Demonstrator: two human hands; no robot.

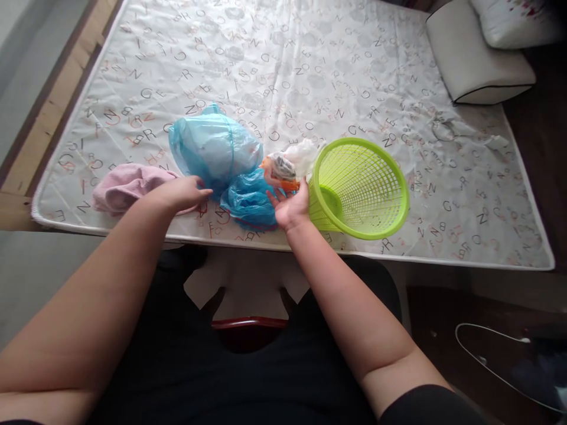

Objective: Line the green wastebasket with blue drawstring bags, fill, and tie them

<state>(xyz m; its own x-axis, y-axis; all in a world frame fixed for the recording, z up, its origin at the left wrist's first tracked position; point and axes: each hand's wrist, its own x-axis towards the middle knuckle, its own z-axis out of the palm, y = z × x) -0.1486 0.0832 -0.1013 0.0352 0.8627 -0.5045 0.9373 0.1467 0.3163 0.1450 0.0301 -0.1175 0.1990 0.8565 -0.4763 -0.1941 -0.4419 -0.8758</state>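
Observation:
My left hand is over the right end of a folded pink cloth, a finger stretched toward the blue bags; its underside is hidden. A puffed-up light blue plastic bag with pale contents lies just beyond it. Between my hands sits a crumpled, darker blue plastic bag. My right hand is turned palm up, with a crumpled orange-and-clear plastic wrapper between thumb and fingers. Behind that wrapper is crumpled white plastic. Right beside this hand, a lime green mesh basket tilts with its mouth toward me.
Everything lies on a mattress with a letter-printed cover, its front edge close to my lap. A beige cushion and a white pillow are at the far right. A white cable runs across the floor at lower right.

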